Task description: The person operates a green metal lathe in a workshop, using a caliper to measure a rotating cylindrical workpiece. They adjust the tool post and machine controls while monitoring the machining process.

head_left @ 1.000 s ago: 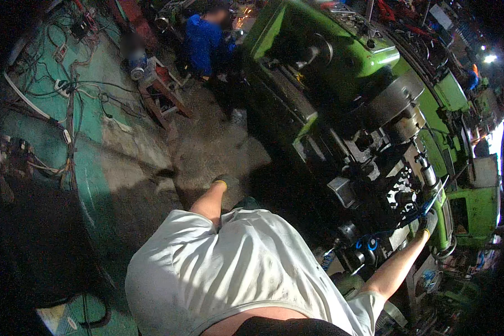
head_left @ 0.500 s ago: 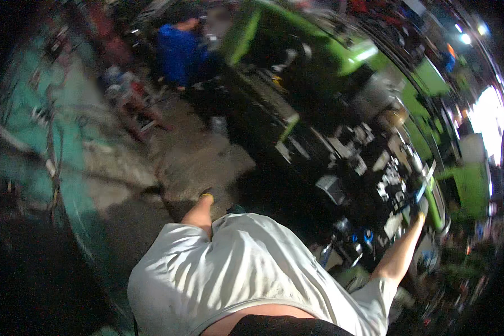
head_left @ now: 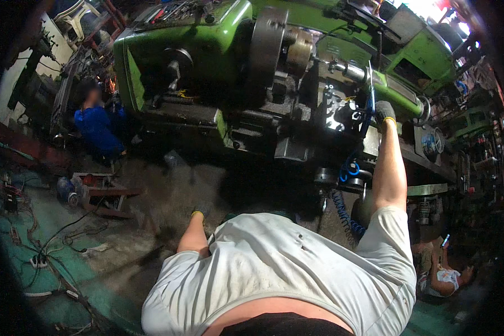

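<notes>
My right hand (head_left: 385, 111), in a dark grey glove with a yellow cuff, reaches forward over the green lathe (head_left: 218, 31). Its fingers are closed on a slim blue tool that looks like an air blow gun (head_left: 371, 101), held upright. Beneath it hangs a blue coiled hose (head_left: 350, 218). Left of this hand are the carriage with its shiny top (head_left: 336, 109), the tailstock (head_left: 350, 70), and a brass-coloured cylinder (head_left: 299, 50) beside the large chuck (head_left: 269, 45). My left hand (head_left: 197, 213) hangs low by my side; only a yellow cuff edge shows, its fingers hidden.
At the far left a person in blue (head_left: 98, 126) crouches near sparks. Another person (head_left: 447, 278) sits low at the right with a lit phone (head_left: 445, 241). A reddish frame (head_left: 106, 193) and loose cables (head_left: 53, 263) lie on the left floor. A white plastic chair (head_left: 77, 18) stands behind.
My view has swung toward the lathe, which now spans the upper middle. My right arm, stretched out to the right before, now points forward, still with the blue tool. The left arm hangs much as before.
</notes>
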`<state>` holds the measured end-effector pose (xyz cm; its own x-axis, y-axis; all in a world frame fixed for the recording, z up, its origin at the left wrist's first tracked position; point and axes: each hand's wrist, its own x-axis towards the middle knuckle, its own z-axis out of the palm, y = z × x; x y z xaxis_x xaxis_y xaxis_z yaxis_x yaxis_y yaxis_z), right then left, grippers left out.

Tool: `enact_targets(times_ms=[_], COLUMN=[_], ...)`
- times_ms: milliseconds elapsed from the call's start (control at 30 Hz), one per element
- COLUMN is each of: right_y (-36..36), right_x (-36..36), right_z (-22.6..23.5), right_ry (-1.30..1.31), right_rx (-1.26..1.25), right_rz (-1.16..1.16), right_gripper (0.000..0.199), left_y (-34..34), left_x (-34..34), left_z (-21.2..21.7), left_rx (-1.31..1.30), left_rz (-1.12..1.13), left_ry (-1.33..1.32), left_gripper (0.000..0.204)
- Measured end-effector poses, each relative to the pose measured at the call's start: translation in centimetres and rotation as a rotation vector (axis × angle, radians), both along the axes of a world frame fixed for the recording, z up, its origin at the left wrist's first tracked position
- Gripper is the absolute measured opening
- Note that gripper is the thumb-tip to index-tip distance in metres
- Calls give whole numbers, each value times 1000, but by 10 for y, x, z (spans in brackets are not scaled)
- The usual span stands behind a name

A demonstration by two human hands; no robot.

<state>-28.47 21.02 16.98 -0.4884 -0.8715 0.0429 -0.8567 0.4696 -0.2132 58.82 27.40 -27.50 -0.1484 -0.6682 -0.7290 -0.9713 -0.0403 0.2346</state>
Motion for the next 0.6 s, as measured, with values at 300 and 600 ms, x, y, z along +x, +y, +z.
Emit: enact_targets(times_ms=[300, 600], right_y=[31, 31], right_x=[29, 13], right_z=[24, 35], right_ry=[18, -247], right_rx=[73, 158], right_rz=[-85, 144], right_gripper=[26, 24], left_y=[-31, -39], left_x=[-72, -171], left_z=[5, 140], left_rx=[-71, -28], left_rz=[-54, -212], left_ry=[106, 89], left_gripper=[65, 52])
